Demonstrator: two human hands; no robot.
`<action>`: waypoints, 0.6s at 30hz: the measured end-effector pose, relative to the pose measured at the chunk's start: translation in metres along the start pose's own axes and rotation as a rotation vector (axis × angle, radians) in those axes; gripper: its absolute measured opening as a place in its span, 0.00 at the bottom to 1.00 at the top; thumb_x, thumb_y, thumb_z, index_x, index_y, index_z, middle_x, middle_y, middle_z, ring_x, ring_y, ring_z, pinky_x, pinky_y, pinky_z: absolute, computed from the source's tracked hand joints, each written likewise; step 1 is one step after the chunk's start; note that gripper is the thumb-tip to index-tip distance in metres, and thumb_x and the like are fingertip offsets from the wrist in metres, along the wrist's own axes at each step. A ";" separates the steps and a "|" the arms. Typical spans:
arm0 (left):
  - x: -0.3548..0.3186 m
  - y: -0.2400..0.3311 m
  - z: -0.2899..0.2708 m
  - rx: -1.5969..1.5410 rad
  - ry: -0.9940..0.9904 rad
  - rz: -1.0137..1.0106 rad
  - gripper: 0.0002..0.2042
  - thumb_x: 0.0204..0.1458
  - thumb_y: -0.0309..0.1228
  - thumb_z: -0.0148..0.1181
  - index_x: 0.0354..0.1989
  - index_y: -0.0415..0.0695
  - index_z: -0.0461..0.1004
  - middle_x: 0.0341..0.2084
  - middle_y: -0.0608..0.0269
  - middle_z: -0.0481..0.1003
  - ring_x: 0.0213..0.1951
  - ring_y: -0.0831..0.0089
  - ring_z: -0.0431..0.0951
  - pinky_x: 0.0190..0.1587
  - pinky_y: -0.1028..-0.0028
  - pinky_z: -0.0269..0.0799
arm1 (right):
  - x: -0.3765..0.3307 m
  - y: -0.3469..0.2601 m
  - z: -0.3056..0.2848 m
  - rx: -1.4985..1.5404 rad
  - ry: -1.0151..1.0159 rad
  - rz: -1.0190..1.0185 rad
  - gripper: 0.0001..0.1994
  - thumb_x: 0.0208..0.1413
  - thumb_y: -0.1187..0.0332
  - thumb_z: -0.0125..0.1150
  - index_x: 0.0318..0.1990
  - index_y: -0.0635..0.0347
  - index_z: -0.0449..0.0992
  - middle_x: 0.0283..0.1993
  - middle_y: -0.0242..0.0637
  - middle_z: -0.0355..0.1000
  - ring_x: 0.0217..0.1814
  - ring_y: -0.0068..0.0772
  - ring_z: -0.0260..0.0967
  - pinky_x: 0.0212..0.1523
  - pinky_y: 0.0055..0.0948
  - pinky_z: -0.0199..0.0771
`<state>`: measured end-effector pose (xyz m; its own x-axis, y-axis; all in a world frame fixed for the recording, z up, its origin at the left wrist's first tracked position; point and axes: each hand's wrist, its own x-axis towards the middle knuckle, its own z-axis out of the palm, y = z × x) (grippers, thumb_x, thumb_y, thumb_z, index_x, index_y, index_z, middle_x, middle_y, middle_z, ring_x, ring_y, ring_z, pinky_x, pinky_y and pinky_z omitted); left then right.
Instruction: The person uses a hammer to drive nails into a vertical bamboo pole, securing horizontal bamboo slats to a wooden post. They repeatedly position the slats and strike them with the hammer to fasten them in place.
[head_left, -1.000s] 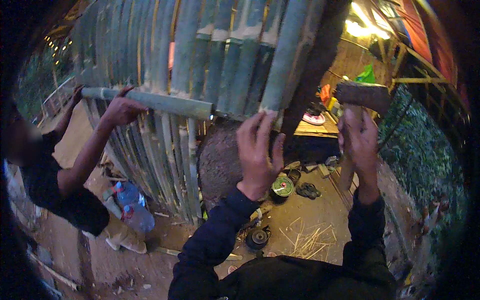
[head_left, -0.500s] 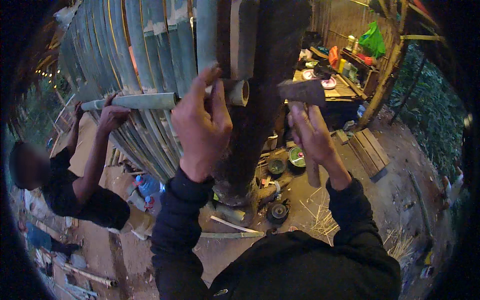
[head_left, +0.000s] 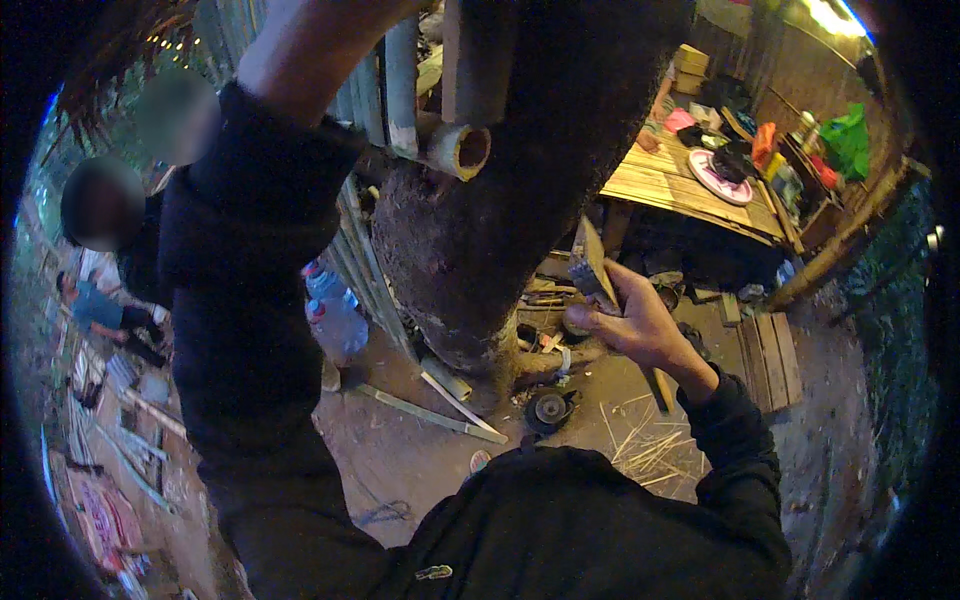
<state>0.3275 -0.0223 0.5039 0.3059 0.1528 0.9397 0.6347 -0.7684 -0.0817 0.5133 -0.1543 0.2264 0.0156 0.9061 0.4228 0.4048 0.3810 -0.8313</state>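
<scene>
My right hand is wrapped around the wooden handle of a hatchet, its dark metal head pointing up beside the thick trunk-like post. My left arm reaches up across the upper left, and its hand is past the top edge, so what it does is hidden. Close to that forearm, the round cut end of a bamboo pole juts out against the post. Upright split-bamboo slats of a wall stand above and behind the pole.
Beyond the post is a bamboo table with a pinkish tray. Wooden planks, a dark pot and bamboo strips lie on the ground. Water bottles stand left, where other people are.
My left hand has gone from beside the bamboo pole's end up out of view. The hatchet in my right hand has dropped lower and turned. My view has shifted.
</scene>
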 end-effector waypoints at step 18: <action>0.008 0.019 0.029 -0.144 -0.191 0.006 0.27 0.50 0.37 0.70 0.52 0.29 0.70 0.39 0.42 0.80 0.41 0.52 0.82 0.45 0.61 0.75 | 0.025 0.012 -0.033 0.704 -0.269 0.277 0.19 0.61 0.65 0.48 0.57 0.62 0.68 0.31 0.25 0.59 0.28 0.15 0.57 0.30 0.20 0.65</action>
<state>0.3625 -0.0181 0.5002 0.4470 0.2521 0.8583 0.5286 -0.8485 -0.0261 0.5487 -0.1334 0.2386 -0.2266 0.9638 0.1406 -0.2550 0.0806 -0.9636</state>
